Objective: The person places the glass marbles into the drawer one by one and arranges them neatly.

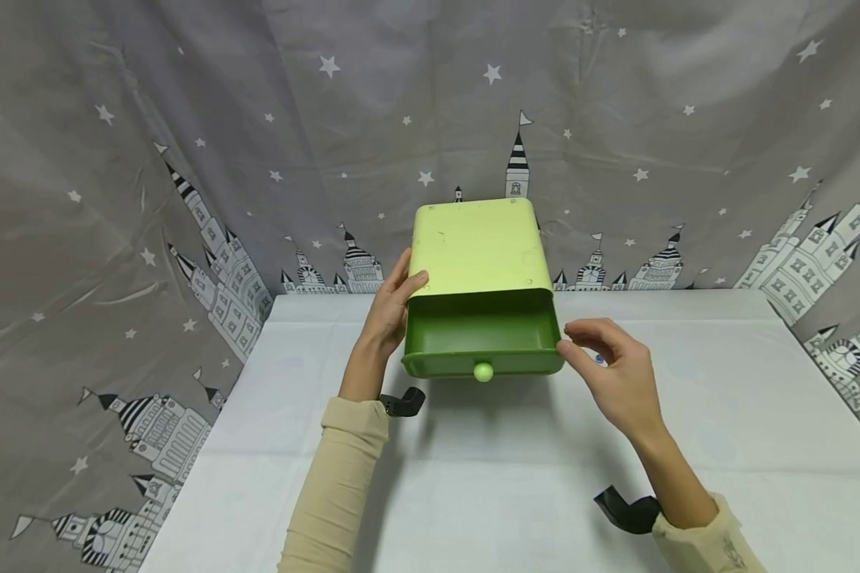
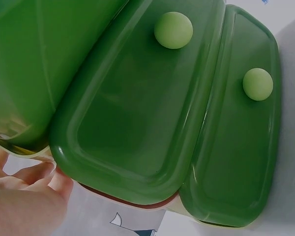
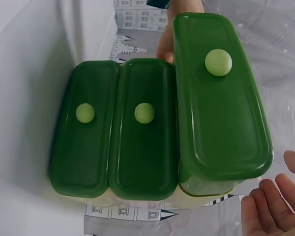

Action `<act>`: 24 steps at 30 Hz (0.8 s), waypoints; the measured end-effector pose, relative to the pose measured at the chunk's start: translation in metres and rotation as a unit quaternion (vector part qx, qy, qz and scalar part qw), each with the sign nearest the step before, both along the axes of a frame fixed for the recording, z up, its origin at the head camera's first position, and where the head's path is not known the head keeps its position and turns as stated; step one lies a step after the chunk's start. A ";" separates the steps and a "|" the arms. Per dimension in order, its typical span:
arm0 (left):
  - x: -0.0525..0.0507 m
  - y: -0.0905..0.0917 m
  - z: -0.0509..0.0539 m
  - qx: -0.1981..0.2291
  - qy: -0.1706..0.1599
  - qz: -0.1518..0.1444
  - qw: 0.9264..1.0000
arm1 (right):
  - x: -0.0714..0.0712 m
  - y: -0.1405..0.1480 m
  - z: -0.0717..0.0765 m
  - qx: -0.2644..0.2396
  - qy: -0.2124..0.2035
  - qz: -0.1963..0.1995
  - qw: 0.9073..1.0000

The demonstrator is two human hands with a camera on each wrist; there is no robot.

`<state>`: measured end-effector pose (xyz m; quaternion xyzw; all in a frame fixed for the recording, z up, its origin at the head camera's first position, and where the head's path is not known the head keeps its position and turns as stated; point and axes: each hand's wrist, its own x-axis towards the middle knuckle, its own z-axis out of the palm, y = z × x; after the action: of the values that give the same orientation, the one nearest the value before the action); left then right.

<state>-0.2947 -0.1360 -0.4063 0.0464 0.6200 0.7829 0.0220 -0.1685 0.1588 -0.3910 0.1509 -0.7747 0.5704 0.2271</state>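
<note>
A small drawer cabinet (image 1: pixel 482 247) with a pale yellow-green shell stands on the table. Its top drawer (image 1: pixel 483 364) is pulled out and no contents show inside; a round light green knob (image 1: pixel 483 372) sits on its front. Two lower drawers, one with a knob (image 2: pixel 258 84), appear pushed in. My left hand (image 1: pixel 388 306) holds the cabinet's left side, thumb at the upper front edge. Near the right front corner of the pulled-out drawer is my right hand (image 1: pixel 612 370), fingers loosely bent with nothing held. In the right wrist view its fingertips (image 3: pixel 268 189) look apart from the drawer.
A white cloth (image 1: pixel 717 398) covers the table. Grey fabric (image 1: pixel 401 95) printed with stars and castles hangs behind and along the sides. Dark wrist mounts (image 1: pixel 627 511) stick out from both forearms. A small blue mark (image 1: pixel 600 360) shows beside the right hand.
</note>
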 end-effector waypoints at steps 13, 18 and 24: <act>0.000 0.001 0.000 -0.003 0.002 0.002 1.000 | 0.001 0.029 -0.015 0.018 -0.024 -0.057 0.998; -0.001 0.000 0.000 -0.003 0.006 -0.002 1.000 | 0.004 0.039 -0.021 0.026 -0.036 -0.076 0.996; 0.000 0.000 0.000 -0.001 0.006 0.001 1.000 | 0.007 0.049 -0.033 0.027 -0.053 -0.096 0.994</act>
<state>-0.2949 -0.1362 -0.4066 0.0507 0.6207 0.7822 0.0177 -0.1617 0.2078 -0.4238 0.0511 -0.8115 0.5324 0.2354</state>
